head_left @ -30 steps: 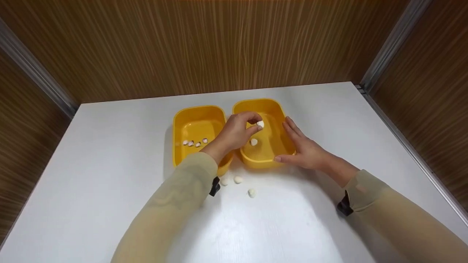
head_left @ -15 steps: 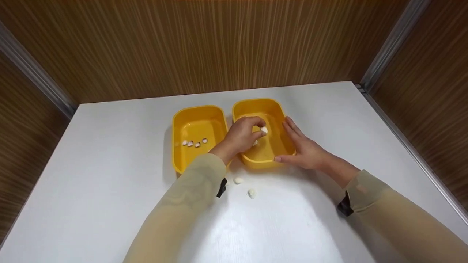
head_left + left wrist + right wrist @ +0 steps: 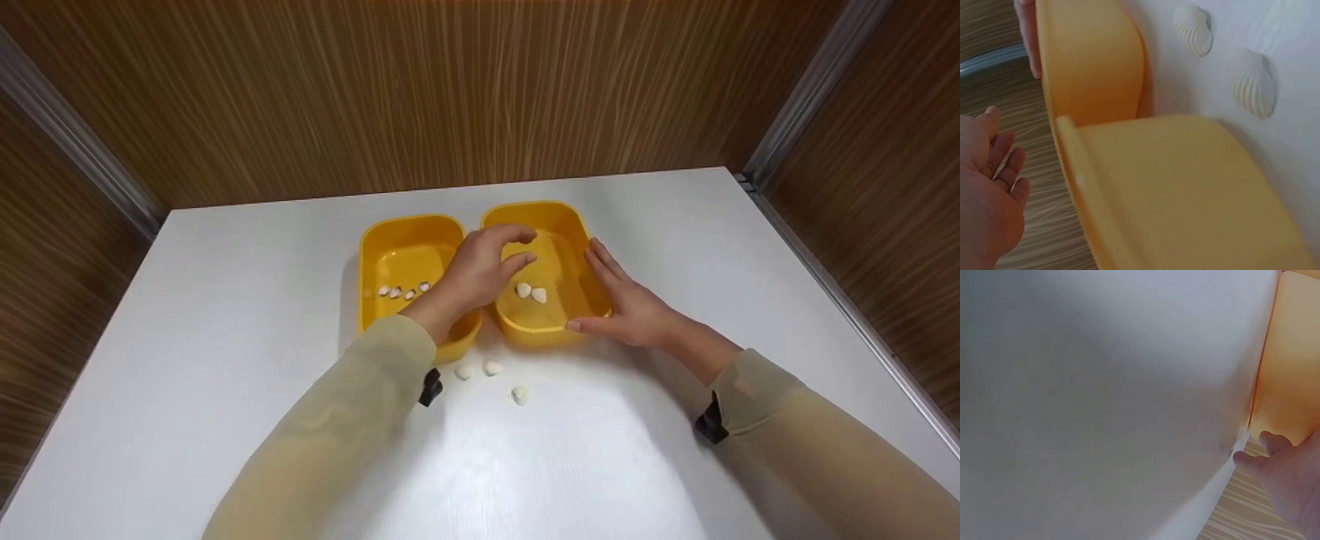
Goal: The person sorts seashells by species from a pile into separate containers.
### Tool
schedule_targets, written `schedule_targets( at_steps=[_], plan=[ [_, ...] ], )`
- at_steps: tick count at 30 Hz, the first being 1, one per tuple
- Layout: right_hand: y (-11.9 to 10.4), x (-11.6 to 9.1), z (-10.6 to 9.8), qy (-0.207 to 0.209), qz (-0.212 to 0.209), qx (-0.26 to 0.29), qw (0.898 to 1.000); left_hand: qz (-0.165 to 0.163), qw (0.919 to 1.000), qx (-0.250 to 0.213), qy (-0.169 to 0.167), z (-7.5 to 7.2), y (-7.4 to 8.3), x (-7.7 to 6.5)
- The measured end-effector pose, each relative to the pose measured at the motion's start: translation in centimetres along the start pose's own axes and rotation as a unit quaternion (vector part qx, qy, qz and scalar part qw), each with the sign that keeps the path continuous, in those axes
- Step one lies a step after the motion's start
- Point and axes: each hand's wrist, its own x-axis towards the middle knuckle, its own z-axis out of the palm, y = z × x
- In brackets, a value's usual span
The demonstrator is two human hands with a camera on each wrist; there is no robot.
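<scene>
My left hand (image 3: 480,266) hovers over the left side of the right yellow bin (image 3: 525,337), thumb and forefinger apart with nothing between them. Below it, two white seashells (image 3: 539,295) lie side by side on the bin floor. The straight fingers of my right hand (image 3: 634,309) rest along that bin's right wall, its thumb at the front corner. To the left stands a second yellow bin (image 3: 409,234), with several smaller shells (image 3: 409,294) in a loose row; my left forearm covers part of it. Ribbed white shells (image 3: 1253,84) on the table show in the left wrist view.
Three loose shells lie on the white table (image 3: 555,465) in front of the bins, the nearest shell (image 3: 520,394) toward me. A wood-grain panel (image 3: 450,97) rises behind the table, with more panels at both sides.
My left hand has lowered a seashell into the right bin, released it beside the other one, and lifted back up to the left. The right hand has stayed at the bin.
</scene>
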Motion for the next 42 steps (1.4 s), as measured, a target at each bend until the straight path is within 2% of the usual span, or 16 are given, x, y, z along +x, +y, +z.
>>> schedule_targets(
  at_steps=[7, 10, 16, 22, 28, 35, 42],
  plan=[
    [0.1, 0.0, -0.1, 0.001, 0.005, 0.006, 1.000, 0.022, 0.9997, -0.008, 0.000, -2.3, 1.0, -2.9],
    [0.1, 0.0, -0.1, 0.002, 0.002, 0.008, 1.000, 0.050, 0.9986, -0.019, 0.004, -2.8, 1.0, -4.4],
    [0.2, 0.0, 0.0, 0.007, -0.021, 0.009, 1.000, 0.127, 0.9916, -0.017, 0.013, -3.3, 0.6, -7.4],
    [0.3, 0.0, 0.0, 0.010, -0.028, 0.015, 0.999, 0.165, 0.9860, -0.011, 0.015, -3.4, -0.2, -9.9],
    [0.3, 0.0, 0.0, 0.009, -0.025, 0.013, 1.000, 0.150, 0.9886, -0.006, 0.016, -3.6, -1.2, -12.4],
    [0.2, 0.0, 0.0, 0.009, -0.018, 0.008, 1.000, 0.133, 0.9910, -0.015, -0.011, -3.0, -2.5, -15.2],
    [0.1, 0.0, 0.0, 0.010, -0.018, 0.010, 1.000, 0.109, 0.9924, -0.014, -0.056, -1.5, -4.3, -16.8]
  ],
)
